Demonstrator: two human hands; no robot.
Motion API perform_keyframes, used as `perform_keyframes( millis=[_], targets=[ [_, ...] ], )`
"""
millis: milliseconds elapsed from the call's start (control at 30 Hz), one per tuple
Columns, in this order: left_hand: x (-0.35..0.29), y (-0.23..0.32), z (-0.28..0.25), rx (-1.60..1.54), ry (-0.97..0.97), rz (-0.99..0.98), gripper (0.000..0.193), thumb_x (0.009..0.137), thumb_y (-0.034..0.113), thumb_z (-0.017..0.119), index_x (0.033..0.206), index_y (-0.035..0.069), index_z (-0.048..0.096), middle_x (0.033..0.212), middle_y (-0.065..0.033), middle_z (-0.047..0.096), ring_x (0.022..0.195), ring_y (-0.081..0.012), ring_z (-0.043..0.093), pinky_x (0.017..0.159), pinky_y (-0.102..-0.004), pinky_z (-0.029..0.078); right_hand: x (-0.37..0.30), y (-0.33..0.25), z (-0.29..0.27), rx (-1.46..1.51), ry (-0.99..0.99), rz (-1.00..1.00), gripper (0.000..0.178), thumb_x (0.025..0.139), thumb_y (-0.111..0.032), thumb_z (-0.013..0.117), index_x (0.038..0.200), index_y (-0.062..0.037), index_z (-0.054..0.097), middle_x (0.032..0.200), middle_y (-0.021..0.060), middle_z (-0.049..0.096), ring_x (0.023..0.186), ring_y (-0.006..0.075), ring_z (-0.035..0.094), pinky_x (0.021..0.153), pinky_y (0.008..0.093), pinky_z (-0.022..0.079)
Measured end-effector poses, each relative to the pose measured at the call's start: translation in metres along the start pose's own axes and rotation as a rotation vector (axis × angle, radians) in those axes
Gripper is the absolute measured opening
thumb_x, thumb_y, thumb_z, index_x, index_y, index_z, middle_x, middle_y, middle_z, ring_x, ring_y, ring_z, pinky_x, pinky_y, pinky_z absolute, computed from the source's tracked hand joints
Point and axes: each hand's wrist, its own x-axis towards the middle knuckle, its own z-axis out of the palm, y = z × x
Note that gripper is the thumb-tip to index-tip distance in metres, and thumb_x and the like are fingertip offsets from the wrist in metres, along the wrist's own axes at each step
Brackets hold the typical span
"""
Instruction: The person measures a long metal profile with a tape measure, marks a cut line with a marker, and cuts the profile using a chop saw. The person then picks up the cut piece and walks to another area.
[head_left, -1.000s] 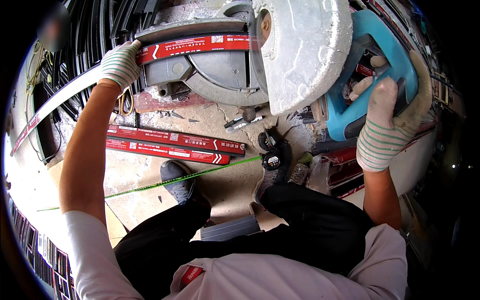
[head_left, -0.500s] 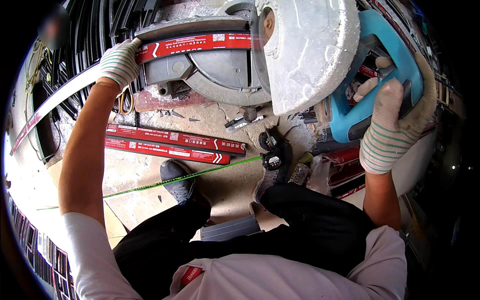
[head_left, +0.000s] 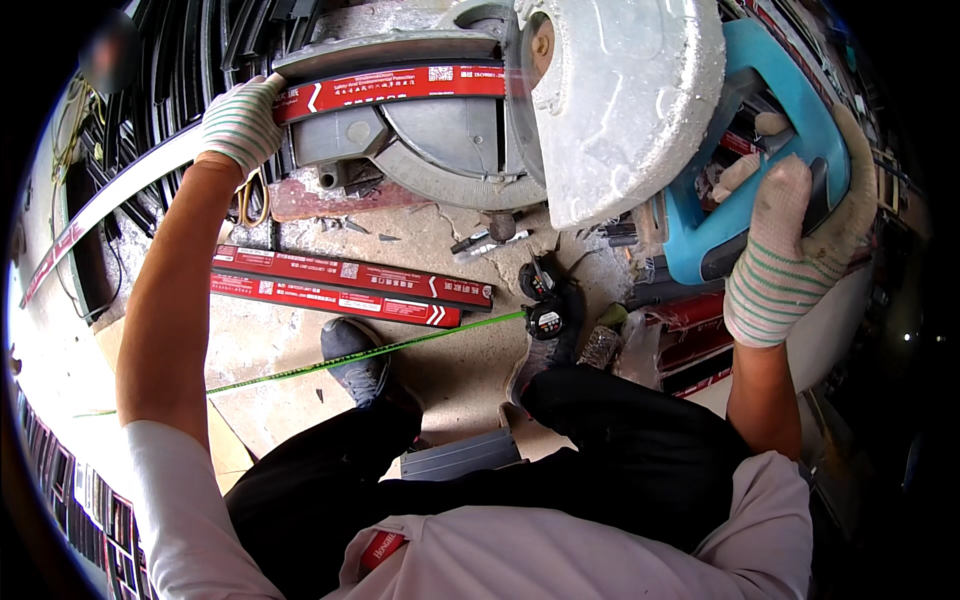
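Observation:
My left hand [head_left: 240, 127], in a white glove with green stripes, is closed on a long profile strip [head_left: 400, 83] covered in red printed film. The strip lies along the fence of a mitre saw [head_left: 440, 130], and its far left part curves out past my forearm in the fisheye view. At the right, my gloved right hand [head_left: 785, 260] is wrapped round the blue handle [head_left: 690, 245] of the saw. A dusty, pale blade guard [head_left: 630, 120] hides the blade and the strip's right end.
Two red-filmed strips [head_left: 350, 280] lie on the floor before my feet. A tape measure [head_left: 545, 320] has its green blade [head_left: 430, 343] pulled out leftward. Markers [head_left: 490, 245] and offcuts lie below the saw. Dark profiles [head_left: 190, 60] are stacked at the back left.
The saw, the strip and both hands appear shifted very slightly to the right. Both grips stay the same.

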Motion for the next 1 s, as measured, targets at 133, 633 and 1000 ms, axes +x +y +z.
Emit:
perform_keyframes(
  millis=[133, 633, 1000],
  targets=[
    [-0.001, 0.001, -0.001, -0.007, 0.003, 0.001, 0.04, 0.085, 0.009, 0.07, 0.125, 0.013, 0.065, 0.11, -0.0161, 0.072, 0.105, -0.0377, 0.069, 0.092, -0.0467, 0.055, 0.004, 0.001, -0.004, -0.05, 0.003, 0.017, 0.082, 0.092, -0.054, 0.07, 0.145, 0.0026, 0.043, 0.108, 0.0157, 0.068, 0.077, 0.0209, 0.071, 0.073, 0.034, 0.064],
    [0.002, 0.002, 0.0, 0.008, -0.011, 0.008, 0.042, 0.085, 0.01, 0.069, 0.126, 0.013, 0.065, 0.11, -0.0164, 0.072, 0.104, -0.0382, 0.07, 0.09, -0.0474, 0.056, 0.0, -0.009, 0.01, -0.126, 0.031, -0.04, 0.064, 0.096, -0.015, 0.074, 0.148, 0.0, 0.04, 0.107, 0.0142, 0.068, 0.074, 0.0194, 0.069, 0.064, 0.0318, 0.062],
    [0.001, 0.004, -0.004, 0.009, -0.018, -0.014, 0.043, 0.083, 0.01, 0.07, 0.127, 0.012, 0.065, 0.113, -0.0154, 0.072, 0.107, -0.0373, 0.069, 0.092, -0.0469, 0.055, -0.005, -0.005, 0.012, -0.099, 0.039, -0.028, 0.064, 0.095, -0.007, 0.073, 0.149, -0.0031, 0.039, 0.106, 0.0127, 0.069, 0.074, 0.0168, 0.067, 0.066, 0.0311, 0.062]
  ],
)
